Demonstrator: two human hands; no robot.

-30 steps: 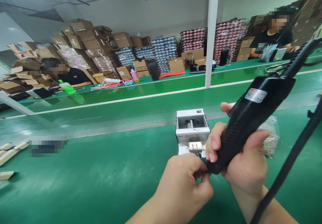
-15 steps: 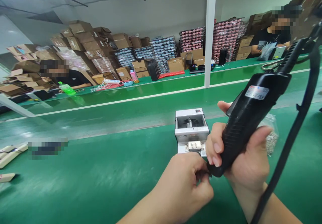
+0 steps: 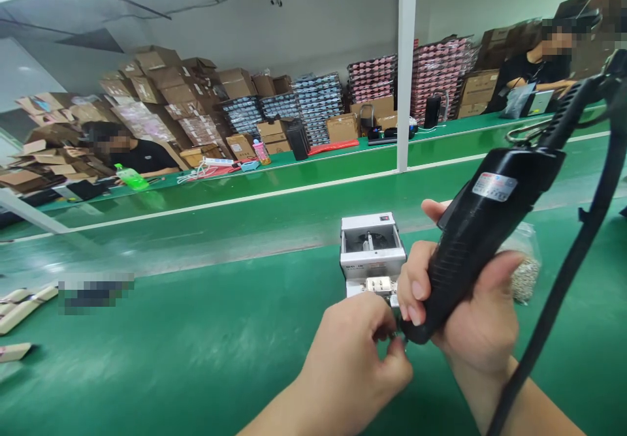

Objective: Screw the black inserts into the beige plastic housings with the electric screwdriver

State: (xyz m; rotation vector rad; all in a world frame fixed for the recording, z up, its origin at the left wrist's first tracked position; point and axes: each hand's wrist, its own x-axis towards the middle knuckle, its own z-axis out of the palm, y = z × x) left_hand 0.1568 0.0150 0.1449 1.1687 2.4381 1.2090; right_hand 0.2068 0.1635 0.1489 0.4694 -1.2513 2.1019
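My right hand (image 3: 473, 315) is wrapped round the grip of a black electric screwdriver (image 3: 484, 224), tilted with its tip down to the left and its black cable (image 3: 563, 292) running off right. My left hand (image 3: 355, 354) is closed in a pinch at the screwdriver's tip (image 3: 400, 337); what the fingers hold is too small to make out. Just beyond both hands a small white screw feeder box (image 3: 372, 260) stands on the green bench (image 3: 196, 344).
A clear bag of small screws (image 3: 526, 273) lies right of the feeder. Pale strips (image 3: 22, 305) lie at the bench's left edge. A white post (image 3: 404, 70) rises beyond. Two people sit at the far green line, with stacked cartons (image 3: 161, 90) behind.
Both hands stay together at the screwdriver tip; the view has shifted slightly and the left fingers have worked a little at the tip.
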